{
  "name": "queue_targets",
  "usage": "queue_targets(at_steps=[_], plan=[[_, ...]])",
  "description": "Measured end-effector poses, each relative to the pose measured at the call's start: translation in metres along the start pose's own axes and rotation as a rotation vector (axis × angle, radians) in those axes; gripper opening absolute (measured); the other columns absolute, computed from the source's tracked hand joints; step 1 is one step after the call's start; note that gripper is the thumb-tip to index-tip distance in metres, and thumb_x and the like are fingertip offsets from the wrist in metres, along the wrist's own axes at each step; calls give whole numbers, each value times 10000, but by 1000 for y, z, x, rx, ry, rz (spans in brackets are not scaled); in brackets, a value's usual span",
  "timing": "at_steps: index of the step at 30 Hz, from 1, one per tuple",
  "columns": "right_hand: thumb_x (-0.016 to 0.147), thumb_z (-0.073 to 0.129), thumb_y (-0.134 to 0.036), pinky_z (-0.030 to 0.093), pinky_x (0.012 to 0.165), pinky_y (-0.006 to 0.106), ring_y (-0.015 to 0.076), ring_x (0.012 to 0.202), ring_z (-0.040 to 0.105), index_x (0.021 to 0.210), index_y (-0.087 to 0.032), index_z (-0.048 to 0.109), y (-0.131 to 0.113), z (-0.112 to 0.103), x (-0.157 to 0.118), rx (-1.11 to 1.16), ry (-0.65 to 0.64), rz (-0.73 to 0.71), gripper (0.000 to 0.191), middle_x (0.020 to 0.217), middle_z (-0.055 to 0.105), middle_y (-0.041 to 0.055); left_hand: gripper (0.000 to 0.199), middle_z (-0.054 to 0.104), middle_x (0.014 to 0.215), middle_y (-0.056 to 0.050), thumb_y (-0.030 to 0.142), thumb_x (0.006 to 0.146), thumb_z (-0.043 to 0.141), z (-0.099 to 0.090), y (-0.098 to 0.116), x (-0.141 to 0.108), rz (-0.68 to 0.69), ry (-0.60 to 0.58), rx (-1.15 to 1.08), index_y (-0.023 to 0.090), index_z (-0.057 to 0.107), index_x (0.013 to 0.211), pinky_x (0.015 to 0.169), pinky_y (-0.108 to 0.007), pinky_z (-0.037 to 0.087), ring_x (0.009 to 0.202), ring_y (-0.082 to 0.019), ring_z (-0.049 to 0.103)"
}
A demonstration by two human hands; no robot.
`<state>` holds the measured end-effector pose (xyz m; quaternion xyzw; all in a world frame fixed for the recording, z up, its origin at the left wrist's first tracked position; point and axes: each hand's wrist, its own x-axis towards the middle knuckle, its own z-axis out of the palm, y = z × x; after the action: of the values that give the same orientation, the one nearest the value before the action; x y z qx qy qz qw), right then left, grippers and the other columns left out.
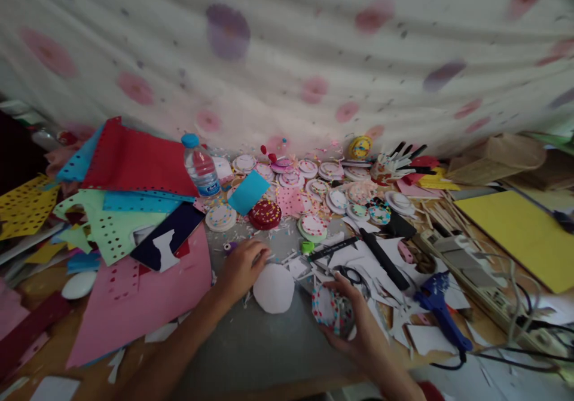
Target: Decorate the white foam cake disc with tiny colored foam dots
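Observation:
My left hand [244, 269] is just left of a white paper disc [274, 288] lying on the grey work surface. Its fingers are curled together, and what they hold, if anything, is hidden. Close behind its knuckles shows a small purple thing [229, 247], too small to name. My right hand [352, 323] grips a small round paper piece [326, 306] by its edge, thumb below and fingers above. Red, blue and white dots ring its pale centre. Scissors [350, 275] with black handles lie just beyond that hand among white paper scraps.
Several decorated paper discs [221, 217] line the back, near a water bottle [200, 168] and a pen cup [385, 169]. Coloured sheets [179, 281] cover the left. At right are a blue glue gun [442, 311], a power strip [470, 269], cables and yellow card [520, 233].

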<state>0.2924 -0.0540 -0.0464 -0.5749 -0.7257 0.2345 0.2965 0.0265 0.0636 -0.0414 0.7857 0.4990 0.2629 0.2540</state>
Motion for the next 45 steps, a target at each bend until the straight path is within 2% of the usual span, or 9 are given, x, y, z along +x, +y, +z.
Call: queue_targets(at_steps=[6, 12, 15, 18, 22, 26, 31, 38, 45], plan=[[800, 622, -210, 457, 989, 423, 263, 1180, 542, 1471, -250, 166, -2, 10, 13, -22, -10, -45, 813, 1274, 556, 111, 268, 641, 963, -81, 296, 697, 780, -1, 6, -15, -84, -166, 83, 172, 650, 895, 850, -448, 444, 961, -297, 567], [827, 618, -266, 444, 992, 435, 257, 1160, 547, 1473, -234, 180, 0, 4, 11, 27, 146, 13, 782, 1267, 562, 112, 126, 663, 919, -20, 164, 826, 595, -11, 24, -37, -162, -87, -266, 213, 487, 868, 778, -295, 507, 863, -176, 639], [819, 629, -261, 444, 982, 435, 254, 1143, 555, 1463, -228, 204, 1, 2, 8, 81, 214, 47, 773, 1251, 575, 113, 246, 676, 1054, -22, -2, 786, 465, -12, 32, -61, 25, -53, -253, 228, 485, 871, 893, -315, 482, 1036, -178, 622], [801, 640, -245, 457, 961, 426, 251, 1125, 564, 1459, -232, 207, 0, 7, 6, 117, 224, 29, 788, 1246, 575, 111, 370, 644, 1213, -34, -76, 692, 459, -2, 33, -81, 202, -144, -95, 230, 536, 884, 1038, -413, 410, 1237, -223, 518], [792, 638, -223, 462, 971, 410, 245, 1145, 552, 1467, -230, 171, -11, 22, 5, 164, 110, -9, 822, 1268, 545, 116, 595, 513, 1400, -109, 131, 661, 756, 10, 24, -96, 134, -236, 10, 253, 528, 1196, 1076, -578, 363, 1330, -338, 416], [738, 674, -171, 452, 993, 425, 264, 1172, 527, 1464, -205, 166, -34, 45, 8, 119, -74, -129, 886, 1286, 527, 136, 826, 460, 1439, -121, 248, 628, 836, 7, 9, -111, 60, -100, 7, 290, 428, 1345, 1084, -592, 353, 1345, -354, 391], [705, 690, -147, 447, 981, 503, 326, 1154, 524, 1422, -141, 311, -51, 64, 14, -66, -269, -180, 811, 1259, 556, 170, 746, 490, 1402, -104, 229, 726, 764, 2, 0, -134, -58, 5, -20, 315, 393, 1367, 1080, -550, 385, 1314, -317, 440], [621, 747, -180, 342, 1103, 494, 334, 1356, 354, 1483, -152, 155, -45, 69, 6, -4, -247, -142, 1046, 1448, 389, 192, 576, 577, 1327, -114, 275, 775, 710, 7, 8, -147, -219, -5, -144, 287, 481, 1303, 1040, -512, 447, 1239, -310, 536], [594, 762, -195, 352, 1086, 501, 346, 1299, 411, 1464, -105, 238, -50, 65, 22, 4, -275, -51, 1020, 1354, 478, 201, 517, 628, 1282, -95, 291, 772, 681, 10, 10, -139, -221, 15, -270, 291, 528, 1266, 1006, -474, 492, 1191, -301, 586]])
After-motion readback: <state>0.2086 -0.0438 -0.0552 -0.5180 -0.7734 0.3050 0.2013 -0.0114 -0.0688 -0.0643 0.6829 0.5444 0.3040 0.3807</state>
